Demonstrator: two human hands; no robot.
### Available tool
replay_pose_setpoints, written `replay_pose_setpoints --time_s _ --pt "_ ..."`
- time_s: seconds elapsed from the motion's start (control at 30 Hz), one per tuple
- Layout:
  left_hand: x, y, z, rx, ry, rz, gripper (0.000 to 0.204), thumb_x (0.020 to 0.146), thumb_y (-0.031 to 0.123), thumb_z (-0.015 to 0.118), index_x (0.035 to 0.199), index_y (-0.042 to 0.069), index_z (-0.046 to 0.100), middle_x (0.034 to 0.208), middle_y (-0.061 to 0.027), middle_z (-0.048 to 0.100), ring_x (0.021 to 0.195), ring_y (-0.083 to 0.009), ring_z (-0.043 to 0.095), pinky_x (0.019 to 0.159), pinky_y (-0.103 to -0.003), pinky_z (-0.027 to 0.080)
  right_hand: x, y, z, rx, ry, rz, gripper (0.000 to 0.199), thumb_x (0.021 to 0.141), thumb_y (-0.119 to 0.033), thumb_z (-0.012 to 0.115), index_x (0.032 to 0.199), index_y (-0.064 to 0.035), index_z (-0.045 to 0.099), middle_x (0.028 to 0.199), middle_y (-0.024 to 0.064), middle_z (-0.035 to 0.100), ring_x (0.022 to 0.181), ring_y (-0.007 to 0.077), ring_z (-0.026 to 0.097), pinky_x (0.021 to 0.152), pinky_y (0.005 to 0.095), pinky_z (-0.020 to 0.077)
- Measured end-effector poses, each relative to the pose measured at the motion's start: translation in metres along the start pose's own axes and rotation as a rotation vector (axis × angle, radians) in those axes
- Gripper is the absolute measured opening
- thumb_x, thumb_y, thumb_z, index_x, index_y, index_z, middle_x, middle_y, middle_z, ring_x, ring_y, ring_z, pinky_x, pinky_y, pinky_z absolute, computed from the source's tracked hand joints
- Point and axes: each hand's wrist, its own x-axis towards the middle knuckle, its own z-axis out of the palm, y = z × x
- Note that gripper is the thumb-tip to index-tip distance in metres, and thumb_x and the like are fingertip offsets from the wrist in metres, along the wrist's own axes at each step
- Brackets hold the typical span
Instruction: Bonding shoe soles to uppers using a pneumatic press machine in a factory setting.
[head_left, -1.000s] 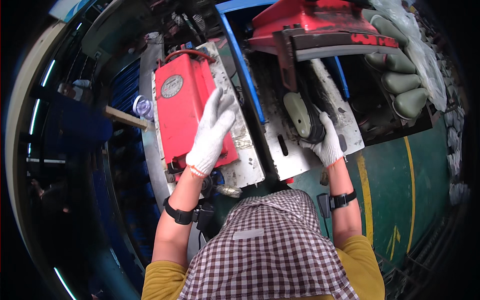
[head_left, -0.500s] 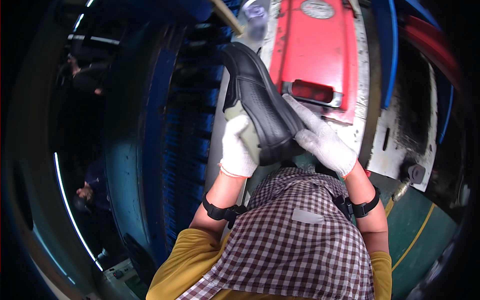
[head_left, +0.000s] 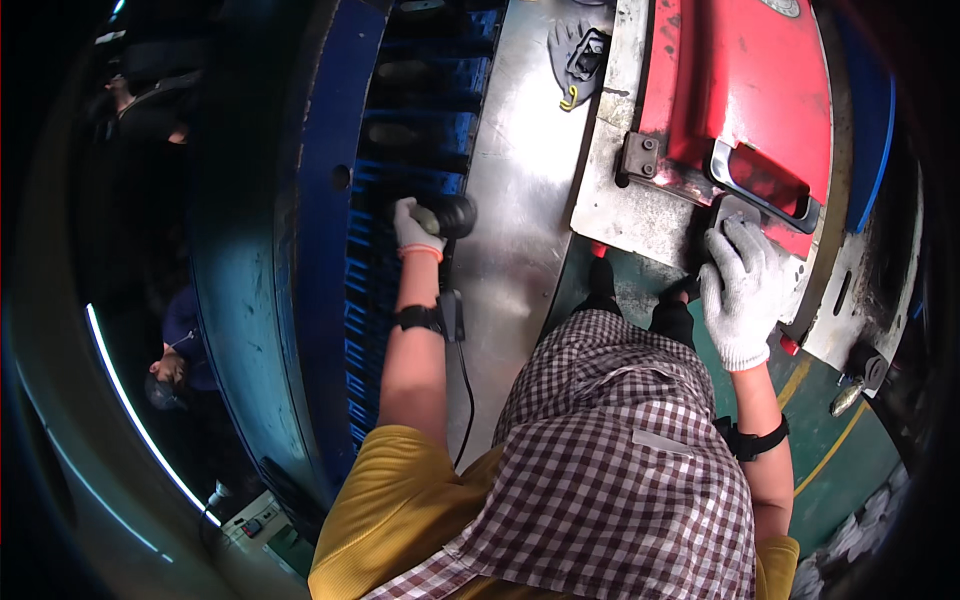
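Observation:
My left hand (head_left: 415, 228), in a white glove with an orange cuff, is closed on the shoe (head_left: 456, 215) at the edge of the blue slatted rack (head_left: 415, 130). A pale greenish part shows beside my fingers; much of the black shoe is in shadow. My gloved right hand (head_left: 742, 285) is at the front of the red machine cover (head_left: 745, 75), just below its handle (head_left: 765, 192). Its fingers reach forward, slightly bent, with the thumb apart. The fingertips lie in shadow by a grey part; whether they touch it I cannot tell.
A bare metal strip (head_left: 510, 190) runs between rack and machine. On it lies a dark grey piece with a yellow hook (head_left: 580, 60). A blue beam (head_left: 320, 200) borders the rack at left. Another worn machine plate (head_left: 850, 290) stands at right. A person (head_left: 175, 360) appears far left.
The shoe, held in both hands before, has moved left and down to the rack in my left hand. My right hand has let go and moved right, toward the cover's handle. The view has shifted.

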Motion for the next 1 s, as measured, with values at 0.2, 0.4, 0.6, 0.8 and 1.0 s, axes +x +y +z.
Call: replay_pose_setpoints --time_s 0.2,0.4,0.6,0.8,1.0 --pt "0.110 0.054 -0.012 -0.091 0.018 0.135 0.040 0.093 0.037 0.063 0.061 0.024 0.043 0.053 0.0046 0.046 0.046 -0.0147 0.042 0.059 -0.039 0.042 0.005 -0.004 0.002 -0.033 -0.009 0.003 0.049 0.081 -0.011 0.080 0.130 -0.0125 0.072 0.134 0.0120 0.066 0.131 0.0373 0.060 0.112 0.0521 0.0461" --pt "0.173 0.050 -0.015 0.195 0.151 0.265 0.037 0.094 0.060 0.065 0.082 0.024 0.063 0.085 0.0027 0.064 0.099 -0.0239 0.058 0.114 -0.064 0.034 0.004 -0.006 0.005 -0.081 -0.014 0.032 0.049 0.081 -0.011 0.080 0.129 -0.0133 0.073 0.134 0.0104 0.066 0.130 0.0364 0.061 0.114 0.0523 0.0447" --pt "0.137 0.045 -0.022 0.199 0.099 0.219 0.059 0.095 0.075 0.061 0.118 0.020 0.067 0.119 0.0010 0.068 0.117 -0.0257 0.059 0.113 -0.058 0.041 0.005 -0.006 0.004 -0.067 0.007 0.032 0.050 0.081 -0.013 0.081 0.131 -0.0140 0.074 0.135 0.0104 0.067 0.131 0.0353 0.061 0.114 0.0519 0.0447" --pt "0.054 -0.035 -0.024 0.551 0.064 0.609 0.074 0.110 0.050 0.052 0.155 -0.008 0.047 0.163 -0.0212 0.050 0.148 -0.0335 0.049 0.123 -0.039 0.035 -0.004 -0.003 -0.002 -0.007 0.046 0.090 0.049 0.084 -0.009 0.078 0.132 -0.0105 0.073 0.139 0.0122 0.067 0.130 0.0351 0.061 0.115 0.0475 0.0436" --pt "-0.030 -0.106 -0.035 0.984 -0.104 0.723 0.067 0.101 0.029 0.068 0.156 -0.003 0.048 0.162 -0.0235 0.048 0.152 -0.0366 0.044 0.126 -0.041 0.034 -0.028 0.005 0.002 0.066 0.217 0.300 0.050 0.089 -0.009 0.074 0.139 -0.0055 0.065 0.128 0.0186 0.069 0.120 0.0356 0.065 0.106 0.0475 0.0501"
